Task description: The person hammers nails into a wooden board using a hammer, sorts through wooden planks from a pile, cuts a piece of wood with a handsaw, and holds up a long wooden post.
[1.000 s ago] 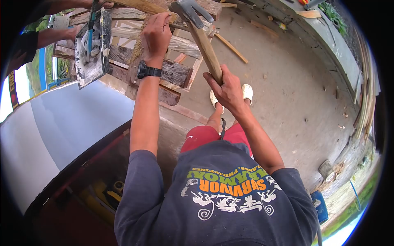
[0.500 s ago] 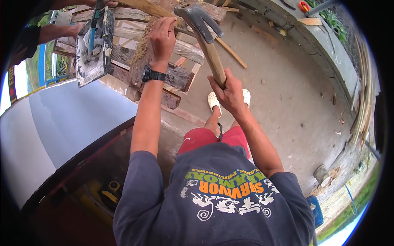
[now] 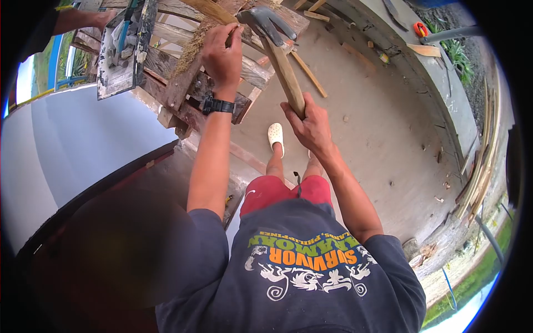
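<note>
Gripped the hammer [image 3: 285, 72] in the right hand [image 3: 312, 125], with fingers wrapped firmly around the lower wooden handle, probably to leave the weight of the metal head free beyond the grip. Saw that head above the right edge of the slatted counter [image 3: 255, 75], with the claw turned outward over the floor [image 3: 361, 144]; could not tell whether touching anything.

Held the left hand [image 3: 223, 58] just beside the hammer head, with thumb and fingertips drawn close together near a wooden stick [image 3: 214, 11]; could not tell whether pinching something small or merely steadying the wood. Wore a black watch [image 3: 216, 104] on the left wrist.

Noticed sawdust [image 3: 189, 58] along a board [image 3: 176, 91] near that wrist, probably caught by the rough surface. Toward the counter's left edge, found a grimy tray [image 3: 114, 86], with a blue-handled tool [image 3: 122, 39] and grey bits [image 3: 123, 55] inside, likely to stop loose pieces from slipping between the slats. Made out a co-worker's hand [image 3: 104, 19] at the tray's left side, perhaps to steady it; could not tell how tightly closed.

Stood with a white clog [image 3: 275, 134] off the counter's near right corner, likely for a balanced stance. Spotted a loose batten [image 3: 309, 74] on the floor beyond the right edge, and farther right, long wood strips [image 3: 483, 158], probably bunched to free walking space.
</note>
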